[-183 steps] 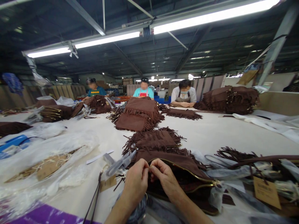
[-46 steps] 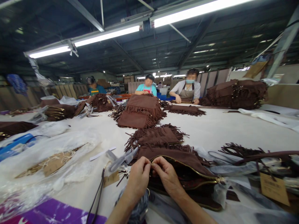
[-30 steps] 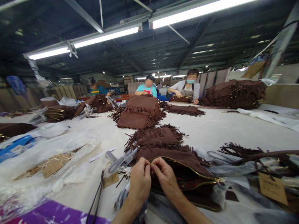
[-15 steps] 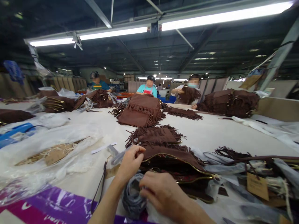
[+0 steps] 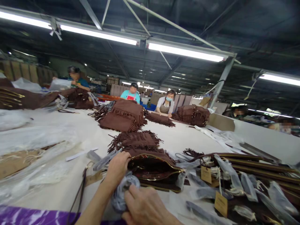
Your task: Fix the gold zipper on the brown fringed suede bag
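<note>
Just in front of me, beyond the purple plastic (image 5: 37, 215) at the worktop's (image 5: 185, 137) near edge, my right hand (image 5: 142, 203) curls against a grey coil (image 5: 118, 198); the palm is turned away, so I can't tell whether it grips. My left hand (image 5: 118, 165) has its fingers bent in at the left end of the brown bag's (image 5: 172, 184) mouth; the thumb is hidden, so I can't say it pinches. The bag lies just beyond the coil, its gold zip (image 5: 177, 171) gaping, a patterned lining (image 5: 140, 162) inside and no contents I can make out. I judge the step in hand to be work at that opening, with the coil being handled; the next move seems to call for a steady left hand and a sure hold on the coil. Left, brown card (image 5: 18, 161) with white strings lies in or under clear plastic (image 5: 49, 175), I can't tell which. Farther off sit a fringed piece (image 5: 140, 139), then a pile of brown fringed bags (image 5: 124, 117), then three co-workers across the worktop.
</note>
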### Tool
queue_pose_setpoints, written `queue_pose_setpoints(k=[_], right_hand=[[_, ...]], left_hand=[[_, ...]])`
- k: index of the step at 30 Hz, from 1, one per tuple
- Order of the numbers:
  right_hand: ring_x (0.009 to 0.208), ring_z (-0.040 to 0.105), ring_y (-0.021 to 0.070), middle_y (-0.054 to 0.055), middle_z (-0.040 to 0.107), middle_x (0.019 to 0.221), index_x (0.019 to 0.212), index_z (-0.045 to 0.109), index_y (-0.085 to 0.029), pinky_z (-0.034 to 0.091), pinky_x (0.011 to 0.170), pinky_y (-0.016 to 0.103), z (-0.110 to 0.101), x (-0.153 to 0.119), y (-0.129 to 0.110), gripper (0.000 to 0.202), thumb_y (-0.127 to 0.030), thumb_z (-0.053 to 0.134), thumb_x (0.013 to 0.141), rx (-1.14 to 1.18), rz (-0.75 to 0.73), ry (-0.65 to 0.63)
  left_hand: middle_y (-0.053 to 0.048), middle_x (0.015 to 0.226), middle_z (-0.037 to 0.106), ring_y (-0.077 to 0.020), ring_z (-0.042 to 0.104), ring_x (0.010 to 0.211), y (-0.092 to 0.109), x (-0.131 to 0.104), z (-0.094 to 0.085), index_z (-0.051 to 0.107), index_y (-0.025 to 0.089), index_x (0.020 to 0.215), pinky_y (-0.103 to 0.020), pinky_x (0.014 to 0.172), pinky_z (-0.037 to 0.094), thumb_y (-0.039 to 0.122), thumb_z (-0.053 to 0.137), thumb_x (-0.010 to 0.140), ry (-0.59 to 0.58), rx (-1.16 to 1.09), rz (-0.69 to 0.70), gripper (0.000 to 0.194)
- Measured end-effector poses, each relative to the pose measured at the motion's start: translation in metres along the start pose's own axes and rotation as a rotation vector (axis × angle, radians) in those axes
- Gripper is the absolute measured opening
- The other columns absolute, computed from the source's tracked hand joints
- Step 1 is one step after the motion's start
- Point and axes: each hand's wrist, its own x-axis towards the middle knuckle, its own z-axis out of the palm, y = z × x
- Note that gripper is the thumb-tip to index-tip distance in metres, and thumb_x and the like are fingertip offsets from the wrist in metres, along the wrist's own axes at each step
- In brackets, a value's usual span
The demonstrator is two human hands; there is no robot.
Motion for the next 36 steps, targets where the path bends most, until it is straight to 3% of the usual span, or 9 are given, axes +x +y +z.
queue_pose_setpoints(k=[6,12,16,21,23,27,29,32,36], right_hand=[[0.064,0.066,0.0234,0.005,0.065,0.083,0.086,0.063,-0.02,0.042,0.049,0.028,-0.023,-0.032,0.049,0.007,-0.02,0.065,0.08,-0.079,0.29,-0.013],[0.085,0.067,0.0264,0.017,0.063,0.11,0.093,0.067,-0.014,0.05,0.061,0.028,0.026,-0.019,0.09,0.03,0.005,0.046,0.083,-0.186,0.587,-0.064],[0.095,0.068,0.023,0.013,0.065,0.113,0.115,0.063,-0.016,0.055,0.08,0.029,0.048,-0.025,0.093,0.044,0.005,0.043,0.083,-0.013,0.519,-0.017],[0.133,0.043,0.0295,0.019,0.045,0.144,0.13,0.058,-0.012,0.041,0.109,0.043,0.055,-0.057,0.094,0.045,-0.012,0.048,0.087,0.356,0.332,0.014],[0.134,0.041,0.0322,0.02,0.042,0.147,0.127,0.062,-0.013,0.039,0.11,0.047,0.052,-0.064,0.093,0.044,-0.014,0.049,0.085,0.413,0.283,0.01],[0.107,0.065,0.0274,0.011,0.07,0.117,0.112,0.07,-0.021,0.054,0.093,0.039,0.029,-0.069,0.098,0.032,-0.023,0.045,0.092,0.509,0.284,0.122],[0.094,0.07,0.0253,0.007,0.074,0.102,0.105,0.071,-0.024,0.056,0.084,0.035,0.013,-0.075,0.113,0.03,-0.03,0.044,0.095,0.506,0.368,0.214],[0.097,0.068,0.0264,0.008,0.073,0.105,0.106,0.069,-0.023,0.054,0.088,0.038,-0.004,-0.094,0.15,0.033,-0.032,0.04,0.094,0.448,0.525,0.316],[0.111,0.061,0.0286,0.012,0.068,0.119,0.117,0.066,-0.018,0.046,0.1,0.044,-0.004,-0.124,0.188,0.043,-0.026,0.044,0.081,0.527,0.629,0.204]], left_hand=[[-0.007,0.096,0.065,-0.0231,0.058,0.095,0.008,-0.001,-0.008,0.062,0.02,0.092,-0.032,0.083,0.04,0.017,0.041,0.094,0.024,-0.009,0.019,0.021],[-0.007,0.092,0.066,-0.0234,0.059,0.092,0.01,-0.004,-0.006,0.064,0.02,0.085,-0.031,0.079,0.041,0.015,0.047,0.088,-0.071,-0.09,0.088,0.018],[-0.003,0.082,0.068,-0.0197,0.061,0.081,-0.006,-0.003,-0.015,0.064,0.021,0.076,-0.027,0.075,0.042,0.019,0.042,0.087,-0.104,-0.315,0.07,0.025],[-0.003,0.08,0.068,-0.0183,0.062,0.078,-0.028,-0.005,-0.037,0.063,0.02,0.084,-0.026,0.072,0.044,0.027,0.032,0.091,0.121,-0.441,-0.124,0.032],[-0.003,0.079,0.068,-0.018,0.061,0.076,-0.032,-0.006,-0.041,0.063,0.02,0.085,-0.026,0.07,0.044,0.023,0.031,0.09,0.116,-0.371,-0.187,0.032],[-0.003,0.079,0.069,-0.0172,0.062,0.078,-0.034,-0.006,-0.035,0.065,0.02,0.081,-0.025,0.071,0.043,0.009,0.036,0.079,-0.055,-0.24,-0.158,0.031],[-0.003,0.08,0.071,-0.0174,0.063,0.079,-0.033,-0.005,-0.03,0.066,0.019,0.078,-0.024,0.072,0.044,0.005,0.04,0.073,-0.12,-0.241,-0.117,0.031],[-0.005,0.091,0.072,-0.0194,0.064,0.087,-0.031,-0.002,-0.025,0.068,0.018,0.085,-0.027,0.078,0.045,0.004,0.038,0.073,-0.136,-0.234,-0.075,0.035],[-0.006,0.101,0.072,-0.0203,0.064,0.097,-0.023,0.004,-0.019,0.067,0.018,0.094,-0.029,0.088,0.045,0.007,0.035,0.076,-0.068,-0.214,0.016,0.038]])
